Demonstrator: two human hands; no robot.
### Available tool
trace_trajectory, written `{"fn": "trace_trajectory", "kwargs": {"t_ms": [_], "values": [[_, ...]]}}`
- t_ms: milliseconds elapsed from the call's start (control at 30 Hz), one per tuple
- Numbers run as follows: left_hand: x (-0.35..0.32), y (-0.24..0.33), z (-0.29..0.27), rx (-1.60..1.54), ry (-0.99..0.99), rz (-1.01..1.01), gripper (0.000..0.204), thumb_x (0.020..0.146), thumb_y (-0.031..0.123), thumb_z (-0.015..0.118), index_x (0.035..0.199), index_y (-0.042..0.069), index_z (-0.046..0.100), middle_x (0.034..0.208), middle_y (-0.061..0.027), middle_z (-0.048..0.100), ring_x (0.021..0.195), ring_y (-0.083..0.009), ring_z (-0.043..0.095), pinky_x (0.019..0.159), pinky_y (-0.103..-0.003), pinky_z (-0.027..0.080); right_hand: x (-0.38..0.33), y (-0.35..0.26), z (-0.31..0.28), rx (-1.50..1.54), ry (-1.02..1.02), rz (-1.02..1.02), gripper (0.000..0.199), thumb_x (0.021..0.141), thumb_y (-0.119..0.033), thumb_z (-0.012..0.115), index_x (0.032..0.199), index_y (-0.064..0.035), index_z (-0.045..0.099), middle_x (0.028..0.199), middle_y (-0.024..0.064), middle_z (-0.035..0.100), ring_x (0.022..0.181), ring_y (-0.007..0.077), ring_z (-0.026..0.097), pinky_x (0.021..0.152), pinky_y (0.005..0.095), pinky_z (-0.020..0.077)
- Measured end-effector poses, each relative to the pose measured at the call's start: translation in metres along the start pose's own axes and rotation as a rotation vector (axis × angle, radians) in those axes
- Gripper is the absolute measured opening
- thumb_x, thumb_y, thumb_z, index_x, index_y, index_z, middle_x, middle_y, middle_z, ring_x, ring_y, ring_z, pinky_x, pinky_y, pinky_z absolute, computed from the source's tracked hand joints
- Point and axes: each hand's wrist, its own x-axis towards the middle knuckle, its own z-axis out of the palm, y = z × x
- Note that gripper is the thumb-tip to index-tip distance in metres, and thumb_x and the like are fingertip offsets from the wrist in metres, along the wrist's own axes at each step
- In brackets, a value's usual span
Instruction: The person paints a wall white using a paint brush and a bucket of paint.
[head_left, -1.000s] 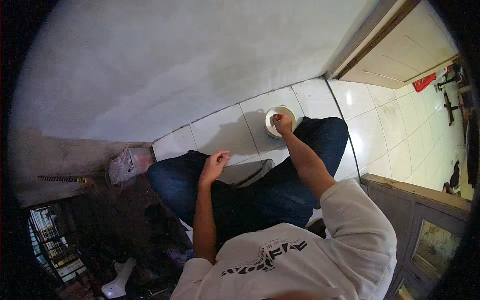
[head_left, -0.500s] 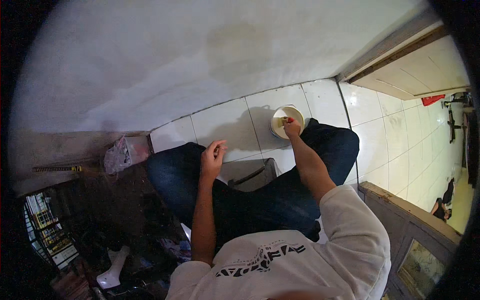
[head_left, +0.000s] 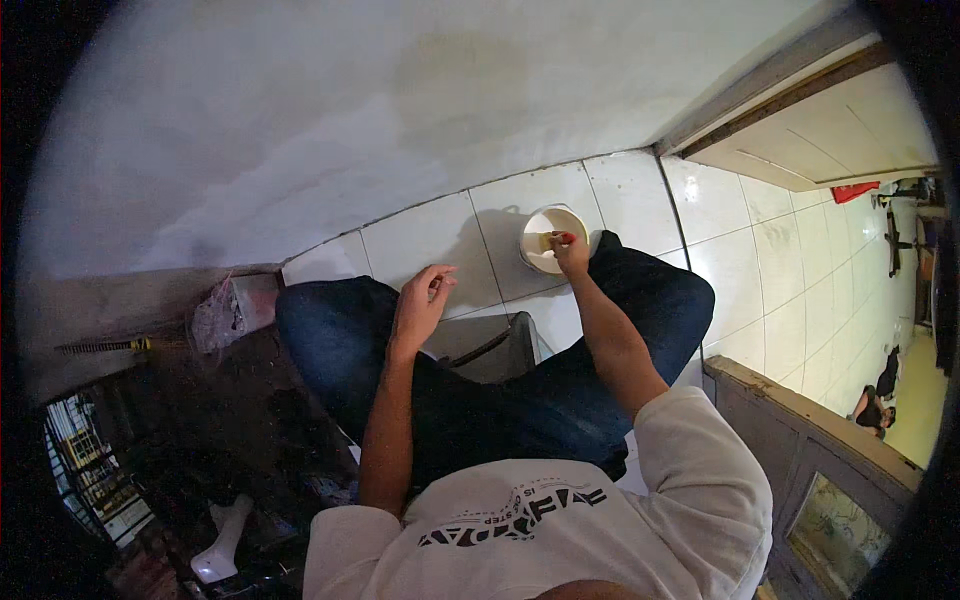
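A round white bucket [head_left: 530, 258] stands on the tiled floor beyond my right knee, with white paint inside it. In my right hand [head_left: 573, 258] is a paintbrush [head_left: 547, 240] with pale bristles and a red handle. My right fingers are closed round the handle, and the bristles reach into the bucket's mouth; whether they touch the paint I cannot tell. My left hand [head_left: 420, 308] hangs in the air above my left knee, its fingers loosely bent and apart, with nothing in them.
A white wall [head_left: 300, 130] with a damp-looking patch rises ahead. Between my legs sits a grey object [head_left: 495, 350] with a dark curved strip. A plastic bag [head_left: 218, 318] lies at the left. Wooden doors [head_left: 815, 125] stand at the right, and a person [head_left: 874, 410] is farther off.
The whole view has shifted slightly, moving the bucket and wall edge leftward. My right hand still holds the brush in the bucket; my left hand remains empty, its fingers slightly shifted.
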Motion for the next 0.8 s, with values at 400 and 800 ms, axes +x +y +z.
{"fn": "trace_trajectory", "kwargs": {"t_ms": [400, 800], "values": [[0.002, 0.024, 0.031, 0.002, -0.129, 0.129, 0.023, 0.097, 0.01, 0.057, 0.117, 0.003, 0.064, 0.1, -0.0132, 0.071, 0.093, -0.0234, 0.07, 0.083, -0.035, 0.055, -0.013, -0.044, -0.076, -0.049, 0.131, 0.266, 0.049, 0.08, -0.048, 0.079, 0.09, -0.0002, 0.074, 0.069, 0.0115, 0.072, 0.064, 0.0229, 0.073, 0.069, 0.0365, 0.0585], [-0.021, 0.002, 0.02, 0.084, -0.104, 0.067, 0.023, 0.096, 0.013, 0.059, 0.117, 0.005, 0.064, 0.1, -0.0133, 0.072, 0.087, -0.0244, 0.07, 0.078, -0.036, 0.054, -0.008, -0.035, -0.062, -0.144, 0.213, 0.389, 0.068, 0.062, -0.061, 0.085, 0.085, 0.0012, 0.075, 0.081, 0.0172, 0.074, 0.079, 0.034, 0.074, 0.072, 0.0426, 0.0589]]}}
